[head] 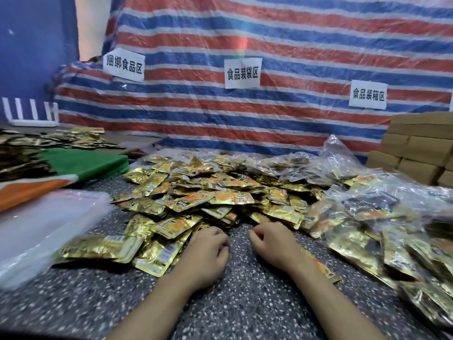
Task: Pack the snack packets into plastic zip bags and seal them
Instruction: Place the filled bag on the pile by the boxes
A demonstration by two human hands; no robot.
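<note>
- Gold foil snack packets (196,192): heaped loose on the speckled table (245,303), straight ahead of both hands. Near edge of the heap sits just beyond the knuckles.
- Left hand (208,253): rests palm down on the table, fingers loosely curled, grasping nothing. Lies just beside the closest packets on its outer side; touching or a hair apart, cannot tell.
- Right hand (272,244): rests on the table too, fingers curled inward and slack, nothing visible in the grip. Sits near the heap's front edge, with one packet lying by the forearm.
- Clear plastic zip bags (44,229): flat stack at the left table edge, empty, mouths not readable at this blur. Lies sideways-left of the left hand, with a spread of packets between. Well apart from the right hand.
- Filled bags (367,217): piled to the right of the right hand, packets visible through the film. Sealed or not, cannot tell.
- Deciding relation: empty bags off to the left, packets dead ahead. Puts the left hand nearer the bag stack and either hand equally near the heap.
- Packet axes: mixed, no common direction; those closest to the left hand lie flat with long sides running roughly left to right.
- Judgement on step: no bag in hand, so fetching one bag looks due first, probably a leftward reach over the near packets.
- Risk, as judged: thin film may cling, lifting several bags at once.
</note>
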